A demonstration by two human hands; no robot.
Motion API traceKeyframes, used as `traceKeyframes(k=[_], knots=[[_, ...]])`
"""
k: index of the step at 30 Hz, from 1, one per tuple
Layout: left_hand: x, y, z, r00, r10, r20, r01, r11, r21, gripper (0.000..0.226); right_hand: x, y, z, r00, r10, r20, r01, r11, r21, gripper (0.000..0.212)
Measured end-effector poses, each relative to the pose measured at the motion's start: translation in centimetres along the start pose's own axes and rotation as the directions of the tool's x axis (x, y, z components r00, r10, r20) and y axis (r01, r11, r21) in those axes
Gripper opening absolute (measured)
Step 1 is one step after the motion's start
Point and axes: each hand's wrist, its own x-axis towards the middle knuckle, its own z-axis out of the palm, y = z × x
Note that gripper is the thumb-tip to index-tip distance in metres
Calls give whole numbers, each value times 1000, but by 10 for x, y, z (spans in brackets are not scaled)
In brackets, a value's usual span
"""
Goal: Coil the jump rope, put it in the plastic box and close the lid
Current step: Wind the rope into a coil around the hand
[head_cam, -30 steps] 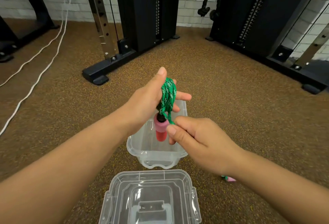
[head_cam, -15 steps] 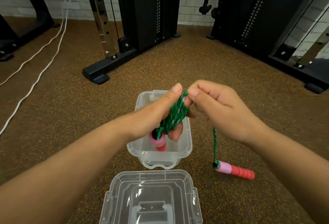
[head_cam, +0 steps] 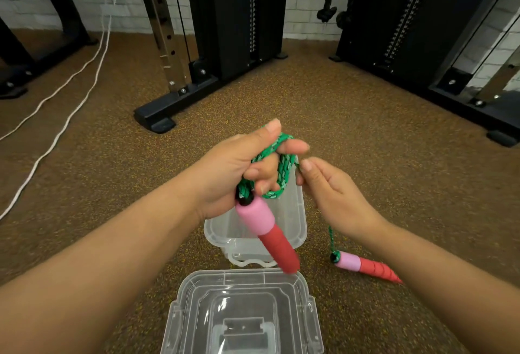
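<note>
My left hand is shut on the coiled green jump rope, loops wound around its fingers. One pink-and-red handle hangs down from that hand over the clear plastic box, which stands open on the floor. My right hand pinches the loose end of the rope just right of the coil. From it a short strand drops to the second handle, which rests on the floor right of the box. The clear lid lies flat on the floor in front of the box.
Brown speckled rubber floor all around. The black base of a weight machine sits ahead on the left, and more black frames stand on the right. White cables run across the floor at far left.
My left hand has lifted and turned, so the first handle now hangs out over the box. My right hand moved down and right along the rope. The second handle stayed on the floor.
</note>
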Motion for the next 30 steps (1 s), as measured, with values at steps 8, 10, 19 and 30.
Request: traceKeyframes(k=[8,10,19,30], knots=[[4,11,-5,972,57,-227,-113,964,-241,39,-25,6,8,996,30,88,-17,990,-142,32],[5,15,-8,961,76,-267,-145,957,-250,37,-32,0,9,992,3,123,21,982,-187,33],[4,16,0,952,114,-283,-44,969,242,42,-38,-47,4,960,-233,154,266,932,-246,28],[-3,7,-2,999,22,-49,16,743,669,84,-14,-81,-27,970,-239,-35,238,971,-37,26]])
